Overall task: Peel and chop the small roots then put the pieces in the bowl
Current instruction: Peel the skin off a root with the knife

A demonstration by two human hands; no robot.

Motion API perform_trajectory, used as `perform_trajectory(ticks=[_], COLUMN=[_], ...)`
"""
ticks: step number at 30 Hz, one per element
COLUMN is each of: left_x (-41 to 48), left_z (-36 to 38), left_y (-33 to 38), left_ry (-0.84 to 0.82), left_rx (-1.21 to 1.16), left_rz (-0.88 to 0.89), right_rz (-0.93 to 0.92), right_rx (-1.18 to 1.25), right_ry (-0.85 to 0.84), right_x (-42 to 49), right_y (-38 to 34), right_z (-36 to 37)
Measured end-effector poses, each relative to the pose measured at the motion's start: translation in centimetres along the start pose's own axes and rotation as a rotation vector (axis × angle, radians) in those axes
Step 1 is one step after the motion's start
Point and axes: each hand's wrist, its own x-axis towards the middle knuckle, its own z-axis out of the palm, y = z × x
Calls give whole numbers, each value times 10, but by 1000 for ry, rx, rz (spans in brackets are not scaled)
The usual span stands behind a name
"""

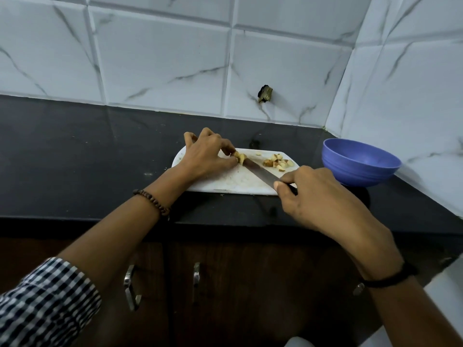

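Diagonally, the knife (263, 172) points far-left from the right hand (313, 194) gripping its handle to the root (240, 157), which the left hand (208, 156) pinches on the cutting board (233, 182); chopped pieces (276, 162) lie just right of it

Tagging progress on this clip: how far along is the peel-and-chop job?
Done: a pile of chopped pieces lies on the right of the cutting board. In hand: the left hand pinches a partly cut root while the right hand holds the knife, its blade at the root. Left: finish this root and move all pieces to the blue bowl, which shows none inside.
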Motion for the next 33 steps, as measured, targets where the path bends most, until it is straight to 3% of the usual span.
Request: perform_trajectory(ticks=[7, 14, 18, 22, 25, 33], left_x=[2, 1, 3, 1, 1, 1], left_z=[-7, -5, -5, -4, -4, 2], left_y=[-10, -11, -1, 11, 10, 3], left_ry=[135, 37, 52, -60, -86, 101], left_rx=[137, 276, 193, 87, 3, -19], left_rz=[-104, -118, 46, 208, 189, 44], right_rz=[-35, -42, -50, -48, -38, -37], right_rx=[156, 201, 212, 210, 209, 213], right_ry=[135, 135, 151, 142, 131, 168], right_x=[6, 18, 23, 27, 29, 31], right_y=[9, 16, 18, 21, 21, 10], right_z=[4, 11, 14, 15, 16, 19])
